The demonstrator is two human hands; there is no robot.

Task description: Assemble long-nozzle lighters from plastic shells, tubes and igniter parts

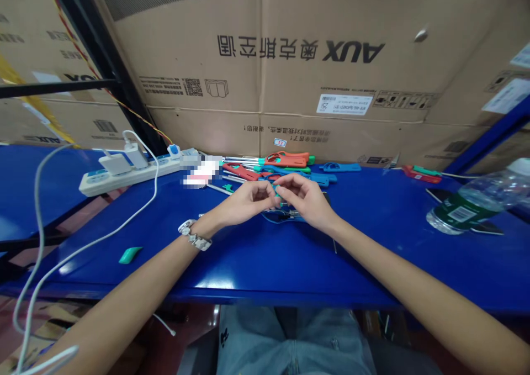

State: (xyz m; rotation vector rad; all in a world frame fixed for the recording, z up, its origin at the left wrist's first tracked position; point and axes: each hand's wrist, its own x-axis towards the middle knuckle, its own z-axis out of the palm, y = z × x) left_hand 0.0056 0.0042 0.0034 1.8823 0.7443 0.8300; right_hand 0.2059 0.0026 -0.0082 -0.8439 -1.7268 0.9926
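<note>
My left hand (252, 201) and my right hand (306, 198) meet above the middle of the blue table (248, 259). Both pinch a small green piece (278, 195) between their fingertips; its shape is mostly hidden by the fingers. Right behind them lies a pile of lighter-like tools with metal rods, among them an orange one (287, 158), a red one (242, 172) and a blue one (325, 179). Under the hands are dark and metallic parts, partly covered. A loose green piece (130, 254) rests alone at the left.
A white power strip (153, 170) with plugs and a white cable (120, 228) occupies the left side. At the right lies a plastic bottle (461, 212) near a red tool (421, 174). A large cardboard box (256, 99) stands behind the table.
</note>
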